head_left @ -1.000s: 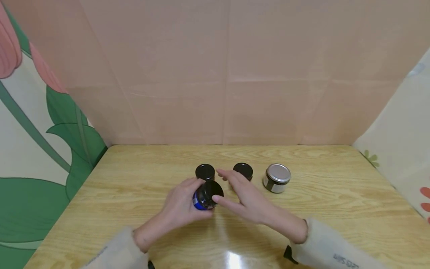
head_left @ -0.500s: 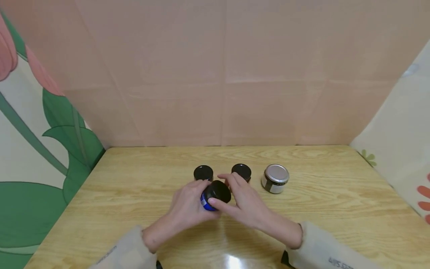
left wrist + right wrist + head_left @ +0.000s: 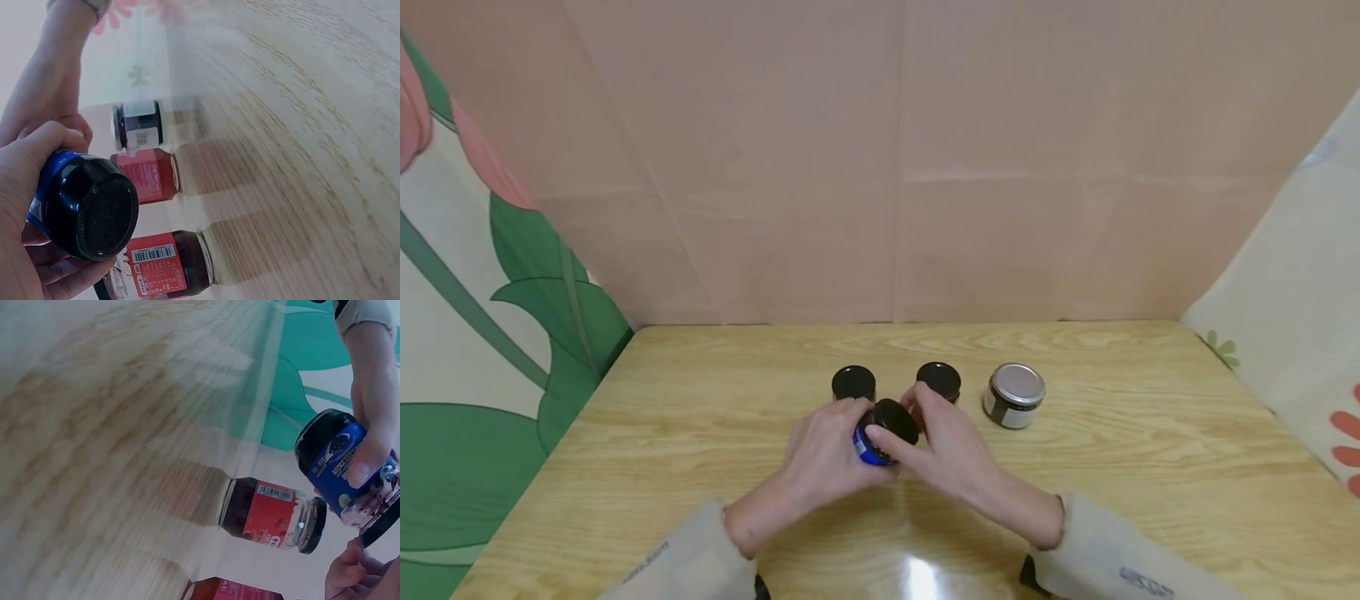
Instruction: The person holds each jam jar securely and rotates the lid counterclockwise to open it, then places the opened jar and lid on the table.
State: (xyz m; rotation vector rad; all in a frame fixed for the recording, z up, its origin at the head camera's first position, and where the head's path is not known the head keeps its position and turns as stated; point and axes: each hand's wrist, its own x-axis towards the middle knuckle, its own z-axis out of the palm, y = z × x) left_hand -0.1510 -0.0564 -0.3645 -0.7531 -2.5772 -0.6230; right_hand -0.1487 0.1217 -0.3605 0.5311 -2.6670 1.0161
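A glass jar [image 3: 872, 448] with a blue label and dark contents is tilted between both hands above the table. My left hand [image 3: 827, 450] grips its body from the left, fingers wrapped round the glass. From the right, my right hand [image 3: 951, 454] holds the black lid [image 3: 897, 419], thumb on the near side and fingers at the far rim. The jar's dark base [image 3: 107, 215] faces the left wrist camera. In the right wrist view, the blue label [image 3: 340, 462] shows beside the left thumb.
Behind the hands stand two red-labelled jars, the left one [image 3: 853, 383] and the middle one [image 3: 940, 381], both black-lidded. A silver-lidded jar [image 3: 1015, 396] stands to their right. All rest on the wood-grain table [image 3: 715, 400], with a pink cloth [image 3: 895, 183] hanging behind.
The left hand has carried the blue-labelled jar slightly right. The right hand's fingers, spread apart earlier, have closed in around the lid.
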